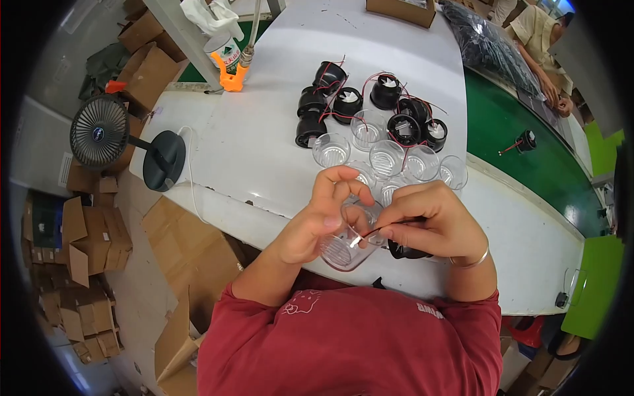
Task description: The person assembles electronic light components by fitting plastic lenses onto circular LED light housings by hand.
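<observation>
My left hand (309, 223) is closed around a clear plastic cup (345, 256), tilted close to my chest. Thumb and fingers of my right hand (441, 221) pinch thin dark red wires (374, 232), whose ends reach the cup; whether they pass through its wall I cannot tell. Partly hidden beneath the right hand is a black round motor housing (408, 251). Just beyond my hands stand several more clear cups (386, 158). Behind these sit several black housings (404, 129) with red wires, some showing a white fan wheel (348, 97).
The white table (251, 145) holds a dark desk fan (165, 160) at left and an orange clamp (232, 78) beside a can (223, 49). A green belt (492, 119) runs at right with one black housing (526, 140). Another person (538, 39) works beyond. Cardboard boxes (99, 237) fill the left floor.
</observation>
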Motion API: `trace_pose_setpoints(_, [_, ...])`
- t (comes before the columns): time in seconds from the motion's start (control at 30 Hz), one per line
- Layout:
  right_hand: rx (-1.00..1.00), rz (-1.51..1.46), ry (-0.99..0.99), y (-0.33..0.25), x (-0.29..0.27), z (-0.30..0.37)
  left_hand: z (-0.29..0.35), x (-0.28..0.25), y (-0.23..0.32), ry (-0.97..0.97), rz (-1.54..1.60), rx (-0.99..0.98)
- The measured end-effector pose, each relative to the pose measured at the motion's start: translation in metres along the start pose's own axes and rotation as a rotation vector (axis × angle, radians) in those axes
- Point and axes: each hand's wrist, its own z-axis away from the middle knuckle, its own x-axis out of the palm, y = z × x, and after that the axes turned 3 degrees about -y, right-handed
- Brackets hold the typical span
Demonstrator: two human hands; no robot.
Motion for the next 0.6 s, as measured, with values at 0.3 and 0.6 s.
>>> trace_pose_setpoints(0.3, [-0.067,-0.402,-0.198,0.015,0.008,-0.002,-0.004,0.007,0.003,-0.036,-0.198,-0.095])
trace_pose_setpoints(0.6, [0.126,-0.447,-0.011,0.002,0.018,0.003,0.007,0.017,0.013,-0.019,-1.281,0.467])
